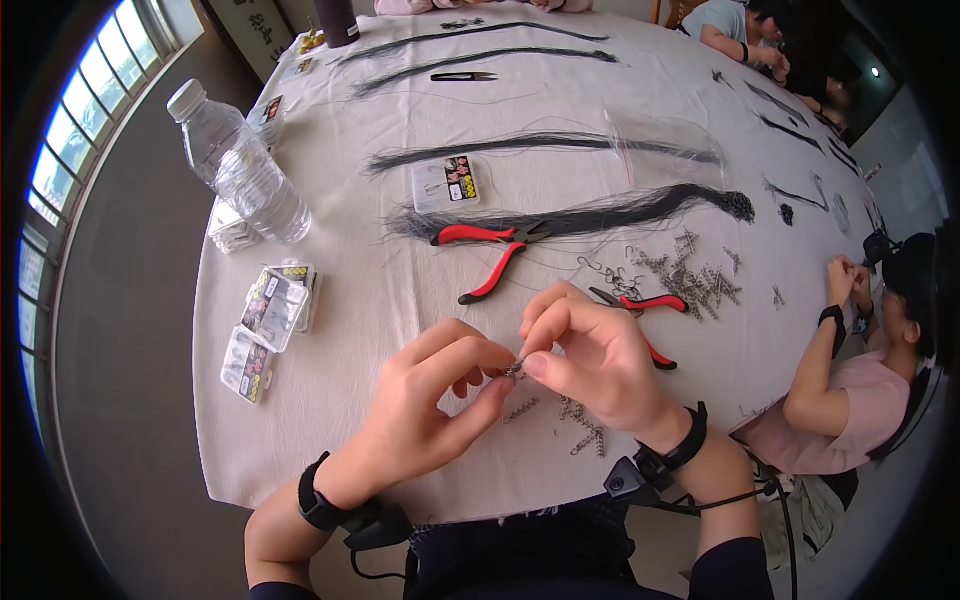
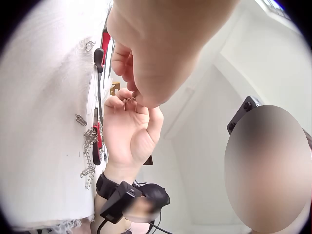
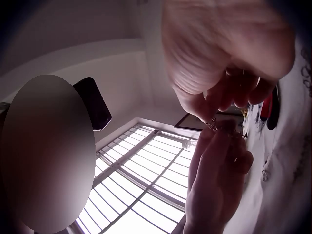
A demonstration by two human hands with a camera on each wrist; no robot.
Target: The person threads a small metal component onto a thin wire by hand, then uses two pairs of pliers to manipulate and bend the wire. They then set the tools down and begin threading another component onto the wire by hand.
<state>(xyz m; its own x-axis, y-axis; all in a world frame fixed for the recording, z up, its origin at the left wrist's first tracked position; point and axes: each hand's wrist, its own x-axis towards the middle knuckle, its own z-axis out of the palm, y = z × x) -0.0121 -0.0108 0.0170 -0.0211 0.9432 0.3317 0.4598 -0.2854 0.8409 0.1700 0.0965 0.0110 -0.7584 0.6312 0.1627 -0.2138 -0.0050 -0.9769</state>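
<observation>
Metal wire piece [image 1: 514, 369] sits above the tablecloth [image 1: 330, 410], pinched by left hand [image 1: 425, 390] and right hand [image 1: 603, 365] together; one slipping fingertip could drop it among loose springs [image 1: 587, 438].

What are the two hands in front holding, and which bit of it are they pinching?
A small metal piece, pinched at the fingertips of the left hand and right hand. Which bit each pinches is too small to tell.
</observation>
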